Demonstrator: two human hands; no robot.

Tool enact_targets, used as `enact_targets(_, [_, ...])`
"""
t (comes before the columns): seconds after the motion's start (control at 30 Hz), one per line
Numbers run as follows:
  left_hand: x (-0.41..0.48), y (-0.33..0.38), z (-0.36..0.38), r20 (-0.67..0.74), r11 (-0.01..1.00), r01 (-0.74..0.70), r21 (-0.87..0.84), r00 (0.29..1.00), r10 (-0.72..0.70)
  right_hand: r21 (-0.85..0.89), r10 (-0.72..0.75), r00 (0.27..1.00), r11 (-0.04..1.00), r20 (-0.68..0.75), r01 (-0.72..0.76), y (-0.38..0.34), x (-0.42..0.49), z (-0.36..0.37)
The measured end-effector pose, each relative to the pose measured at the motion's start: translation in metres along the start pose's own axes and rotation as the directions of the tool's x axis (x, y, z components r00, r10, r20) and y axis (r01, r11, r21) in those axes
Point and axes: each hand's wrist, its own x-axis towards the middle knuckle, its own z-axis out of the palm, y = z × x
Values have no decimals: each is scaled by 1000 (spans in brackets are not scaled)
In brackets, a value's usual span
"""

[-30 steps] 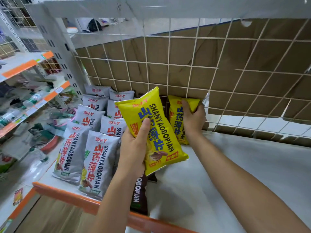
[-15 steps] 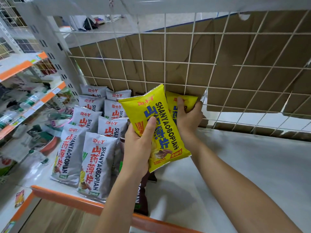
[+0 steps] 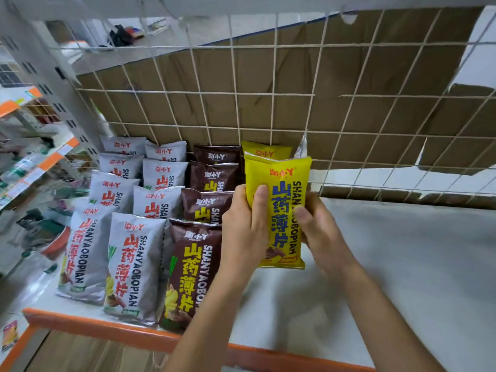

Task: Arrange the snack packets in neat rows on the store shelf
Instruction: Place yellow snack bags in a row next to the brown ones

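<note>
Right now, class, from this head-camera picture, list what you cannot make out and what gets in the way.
1. Head view: rear yellow packet, only its top strip shows; the front yellow packet covers the rest.
2. Head view: front brown packet, right edge hidden behind the left hand.
3. Head view: right hand, fingers behind the front yellow packet; only the thumb shows.
4. Head view: side-shelf goods, blurred.

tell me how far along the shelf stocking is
Done: two rows of grey packets and one row of brown packets stand lined up. In hand: left hand and right hand grip a yellow packet before the rear yellow packet. Left: filling that yellow row toward the shelf edge.
</note>
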Motion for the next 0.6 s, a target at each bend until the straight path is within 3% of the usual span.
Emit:
enact_targets(0.13, [-7,-10,13,12,989,-49,143,999,48,-287,-70,934,957,-351,-36,19,2,5])
enact_targets(0.2, [-12,-17,18,-27,956,-126,266,990,138,-334,-85,900,940,-428,-70,28,9,8])
enact_targets(0.37, [-30,-39,27,-5,824,-214,524,967,254,-377,-110,933,926,-343,-29,39,32,22])
enact_targets(0.6, [-39,-52,33,64,781,-147,607,989,137,-515,-48,963,852,-266,-99,49,48,23])
